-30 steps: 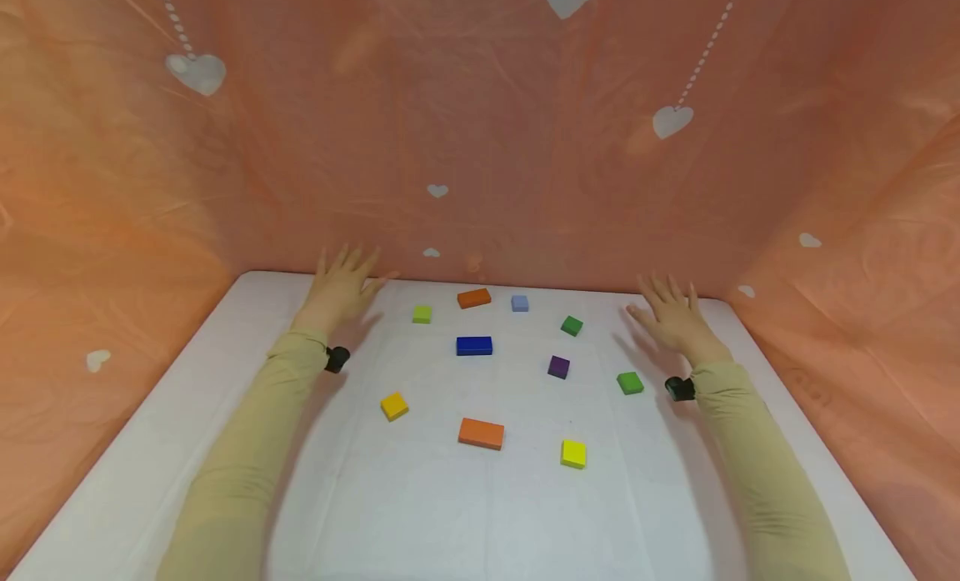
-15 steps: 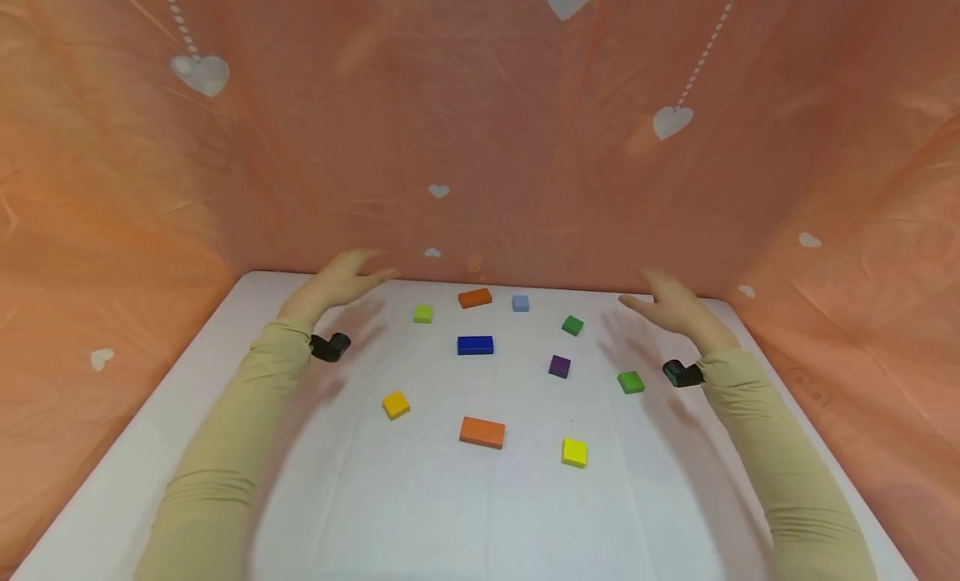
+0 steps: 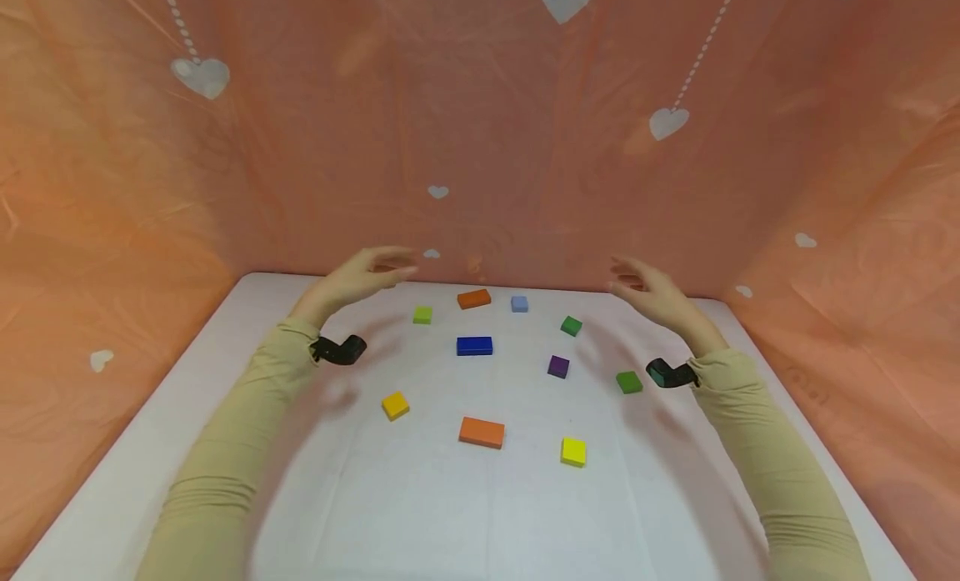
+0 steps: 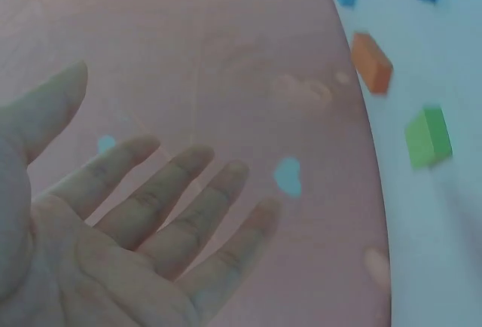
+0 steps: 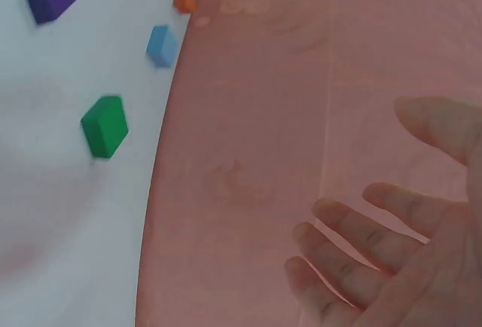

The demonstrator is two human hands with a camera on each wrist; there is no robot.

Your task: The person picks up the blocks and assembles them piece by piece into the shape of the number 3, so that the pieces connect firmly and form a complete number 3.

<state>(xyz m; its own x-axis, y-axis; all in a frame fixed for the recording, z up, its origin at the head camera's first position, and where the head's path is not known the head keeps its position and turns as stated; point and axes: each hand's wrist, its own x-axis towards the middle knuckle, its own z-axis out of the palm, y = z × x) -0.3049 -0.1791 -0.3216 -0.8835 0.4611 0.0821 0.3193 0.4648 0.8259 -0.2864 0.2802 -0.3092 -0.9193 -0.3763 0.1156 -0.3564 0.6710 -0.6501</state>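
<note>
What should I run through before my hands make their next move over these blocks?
1. Left hand free: ok, fingers relaxed, holding nothing.
2. Right hand free: ok, also holding nothing.
3. Right hand touching the small dark-green square block: not ok, it hovers apart from it.
4. Large orange rectangular block and long dark-blue rectangular block separate: ok, white tabletop shows between them.
5. Material of both: cannot tell.
6. Height of the right arm's black wrist camera above the mid-green square block: cannot tell; they appear apart in the head view.
</note>
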